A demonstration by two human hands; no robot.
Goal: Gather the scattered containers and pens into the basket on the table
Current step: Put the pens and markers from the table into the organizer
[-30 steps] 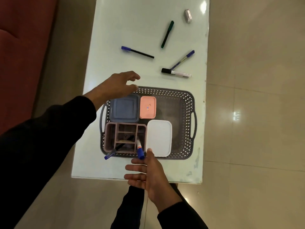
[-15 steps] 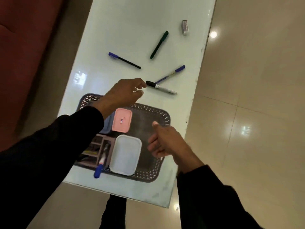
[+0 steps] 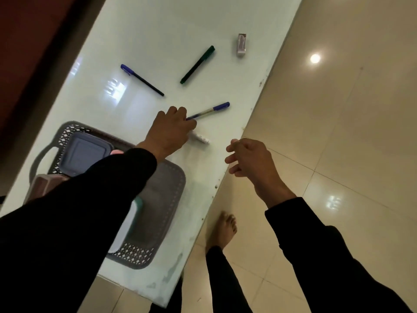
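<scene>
My left hand (image 3: 169,132) covers the white marker (image 3: 200,138) on the desk (image 3: 158,30), grip unclear | my right hand (image 3: 250,158) hovers, fingers loose, holding nothing | basket (image 3: 173,177) near-left

The left hand (image 3: 170,132) lay over the white marker (image 3: 200,138) on the table (image 3: 158,30), its grip hidden. The right hand (image 3: 250,160) hovered relaxed beside the table edge. The basket (image 3: 167,199) held containers.

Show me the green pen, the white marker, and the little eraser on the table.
green pen (image 3: 197,64): head view, middle of its barrel.
white marker (image 3: 201,138): head view, white barrel end showing beside the left hand (image 3: 169,132).
eraser (image 3: 241,45): head view, centre of its top.
</scene>
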